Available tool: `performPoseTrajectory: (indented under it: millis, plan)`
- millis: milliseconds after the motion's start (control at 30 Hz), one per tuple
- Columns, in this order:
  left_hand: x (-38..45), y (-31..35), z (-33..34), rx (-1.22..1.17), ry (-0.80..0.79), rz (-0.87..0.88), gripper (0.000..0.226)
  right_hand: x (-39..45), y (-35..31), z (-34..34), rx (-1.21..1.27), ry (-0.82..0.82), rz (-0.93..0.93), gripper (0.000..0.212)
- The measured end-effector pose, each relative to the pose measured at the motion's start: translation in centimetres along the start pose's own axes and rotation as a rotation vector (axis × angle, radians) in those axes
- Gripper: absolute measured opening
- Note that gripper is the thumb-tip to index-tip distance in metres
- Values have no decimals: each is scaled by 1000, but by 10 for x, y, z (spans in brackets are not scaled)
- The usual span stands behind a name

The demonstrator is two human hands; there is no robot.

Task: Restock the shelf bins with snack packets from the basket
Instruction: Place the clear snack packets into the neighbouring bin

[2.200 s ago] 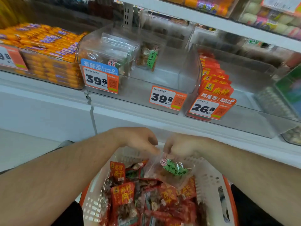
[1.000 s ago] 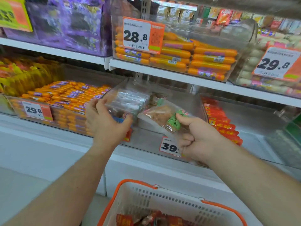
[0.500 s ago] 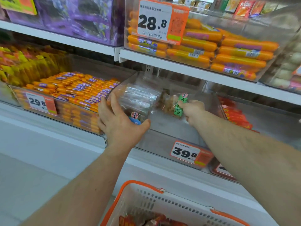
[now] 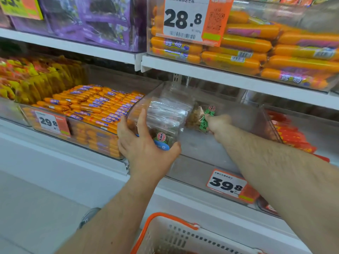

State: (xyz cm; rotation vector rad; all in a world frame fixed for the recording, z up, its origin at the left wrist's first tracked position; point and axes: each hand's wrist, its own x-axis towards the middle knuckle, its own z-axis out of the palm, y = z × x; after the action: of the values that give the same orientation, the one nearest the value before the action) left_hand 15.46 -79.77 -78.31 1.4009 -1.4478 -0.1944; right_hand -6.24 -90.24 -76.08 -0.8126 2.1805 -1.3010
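Note:
A clear snack packet with a green label (image 4: 201,119) stands deep inside the clear shelf bin (image 4: 211,162), and my right hand (image 4: 218,125) holds it there. My left hand (image 4: 145,143) grips the bin's front left corner, where a stack of clear packets (image 4: 165,116) with a round red and green sticker stands. The white basket with an orange rim (image 4: 165,233) sits below at the bottom edge, its contents mostly cut off.
A bin of small orange sausages (image 4: 88,107) sits left of the clear bin, red packets (image 4: 289,132) to the right. The shelf above (image 4: 238,79) holds large orange sausages (image 4: 256,50) and purple bags (image 4: 88,19), leaving little headroom. A 39.8 price tag (image 4: 229,186) hangs on the bin front.
My right hand has carried the green-label packet from the basket up and deep into the clear bin. My left hand moved to the bin's front left corner and stayed there.

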Motion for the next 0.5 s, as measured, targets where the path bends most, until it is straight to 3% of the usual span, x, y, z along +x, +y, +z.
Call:
performPoseTrajectory:
  millis: [133,267,400,500]
  plan:
    - [0,0,0,3,-23,-6,108,4,4,2,-2,31,-15,49]
    - [1,1,-3,16,-57,-16,108,3,5,-1,26,-37,5,59]
    - [2,2,-10,17,-73,2,110,-10,5,-7,34,-143,21,32]
    - [3,6,-15,48,-99,-4,110,-16,5,-15,50,-202,36,26]
